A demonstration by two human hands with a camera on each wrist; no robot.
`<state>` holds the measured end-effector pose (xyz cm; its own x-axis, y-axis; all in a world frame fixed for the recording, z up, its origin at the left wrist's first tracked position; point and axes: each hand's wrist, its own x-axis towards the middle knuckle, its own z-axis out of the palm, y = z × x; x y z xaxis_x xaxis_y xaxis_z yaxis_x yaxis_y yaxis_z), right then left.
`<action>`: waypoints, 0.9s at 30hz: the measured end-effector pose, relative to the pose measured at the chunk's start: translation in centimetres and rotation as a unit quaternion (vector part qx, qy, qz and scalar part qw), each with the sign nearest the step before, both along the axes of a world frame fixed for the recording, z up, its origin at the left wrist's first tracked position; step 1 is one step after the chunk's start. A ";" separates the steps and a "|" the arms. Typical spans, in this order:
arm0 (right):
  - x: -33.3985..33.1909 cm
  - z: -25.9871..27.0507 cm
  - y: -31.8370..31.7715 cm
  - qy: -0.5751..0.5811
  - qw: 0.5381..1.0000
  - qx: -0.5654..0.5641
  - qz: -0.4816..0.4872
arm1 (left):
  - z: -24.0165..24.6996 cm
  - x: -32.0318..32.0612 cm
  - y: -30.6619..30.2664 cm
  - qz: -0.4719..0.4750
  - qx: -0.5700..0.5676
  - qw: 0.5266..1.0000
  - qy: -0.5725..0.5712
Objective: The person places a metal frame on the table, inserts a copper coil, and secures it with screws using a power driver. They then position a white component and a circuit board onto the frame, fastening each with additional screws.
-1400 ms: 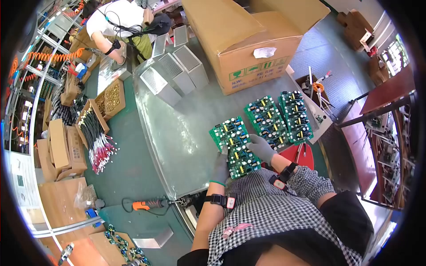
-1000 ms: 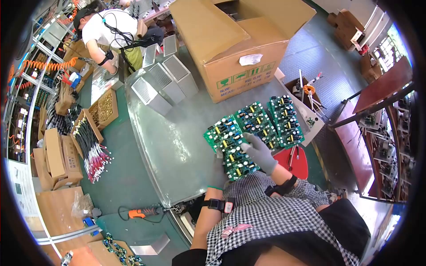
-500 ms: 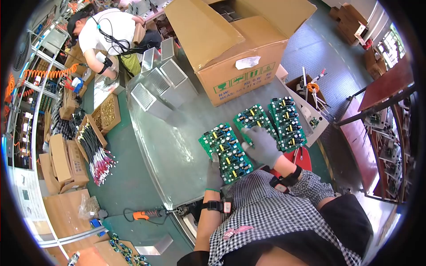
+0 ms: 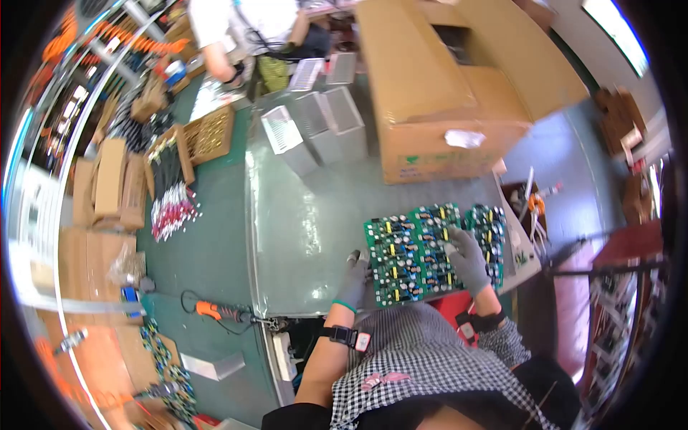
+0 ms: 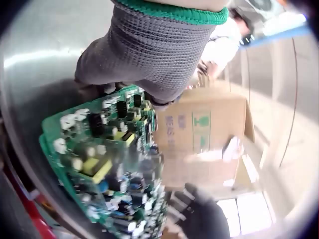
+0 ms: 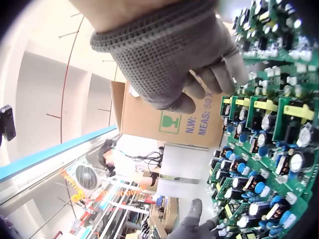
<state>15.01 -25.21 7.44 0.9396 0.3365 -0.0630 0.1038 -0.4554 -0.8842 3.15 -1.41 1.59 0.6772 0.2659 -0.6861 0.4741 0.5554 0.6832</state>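
Note:
Three green circuit board panels crowded with components lie side by side on the metal tabletop (image 4: 287, 236): a left panel (image 4: 393, 251), a middle panel (image 4: 435, 216) and a right panel (image 4: 489, 222). My gloved left hand (image 4: 350, 284) is at the outer edge of the left panel, fingers along that side. In the left wrist view, a second green edge (image 5: 46, 145) shows beneath the top board. Over the middle panel lies my gloved right hand (image 4: 469, 262), its fingers spread and slightly bent. Some components under the right hand are hidden.
A large open carton (image 4: 459, 136) stands behind the boards, with several grey metal housings (image 4: 287, 140) to its left. An orange power tool (image 4: 215, 310) lies on the green surface at left. Bundled wires (image 4: 172, 201) fill a box farther back. Another person (image 4: 251, 29) works at the far side.
The left and middle panels now lie squared up against each other, where a slanted gap showed before. My right hand has moved from the left panel to the middle one. The head view has turned.

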 end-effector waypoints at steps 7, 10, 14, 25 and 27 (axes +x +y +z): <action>1.8 0.4 6.3 -0.032 0.982 0.011 0.187 | 5.3 -6.1 -0.3 -0.077 0.247 0.963 0.070; -0.6 2.1 10.3 -0.015 0.958 0.047 0.283 | -0.7 -10.8 -0.9 0.087 0.188 0.975 0.083; -6.5 1.6 13.8 0.121 0.919 0.042 0.373 | -3.7 -19.4 -0.7 0.217 0.151 0.963 0.048; -42.2 2.0 23.7 0.252 0.693 -0.087 0.670 | 1.9 -54.3 -2.8 0.542 0.221 0.810 0.043; -48.1 2.2 24.6 0.220 0.610 -0.109 0.753 | 2.5 -60.0 -5.0 0.628 0.257 0.733 0.048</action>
